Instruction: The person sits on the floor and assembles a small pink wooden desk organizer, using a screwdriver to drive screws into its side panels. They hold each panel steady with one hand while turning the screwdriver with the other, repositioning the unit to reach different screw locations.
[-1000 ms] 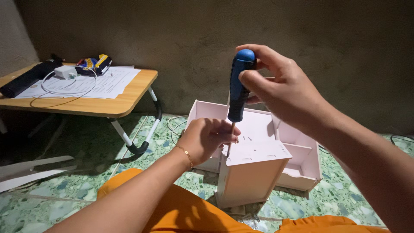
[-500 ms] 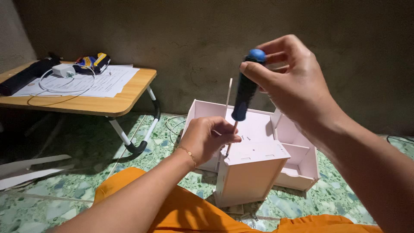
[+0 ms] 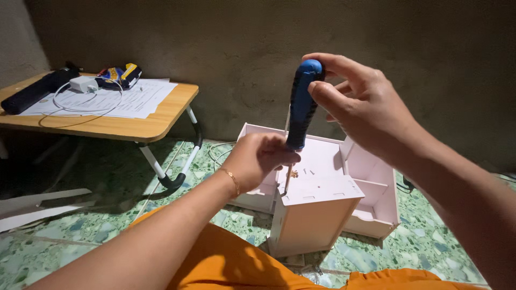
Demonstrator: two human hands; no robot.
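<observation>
My right hand [image 3: 357, 104] grips the top of a blue and black screwdriver [image 3: 302, 104] that stands upright. Its metal shaft points down onto the top edge of a small white box panel [image 3: 317, 215]. My left hand [image 3: 260, 158] is closed around the lower shaft, steadying the tip near the panel's corner. The panel leans against a larger white compartment piece [image 3: 371, 188] lying on the floor behind it. A few small screws [image 3: 294, 173] lie inside that piece.
A low wooden folding table [image 3: 145, 126] stands at the left with papers, a white charger with cable [image 3: 83, 86] and a dark long object on it. White boards [image 3: 37, 207] lie on the green patterned floor at left. A wall is close behind.
The screwdriver has gone from tilted to nearly upright. My right hand has shifted its grip on the handle top, while my left hand stays at the shaft.
</observation>
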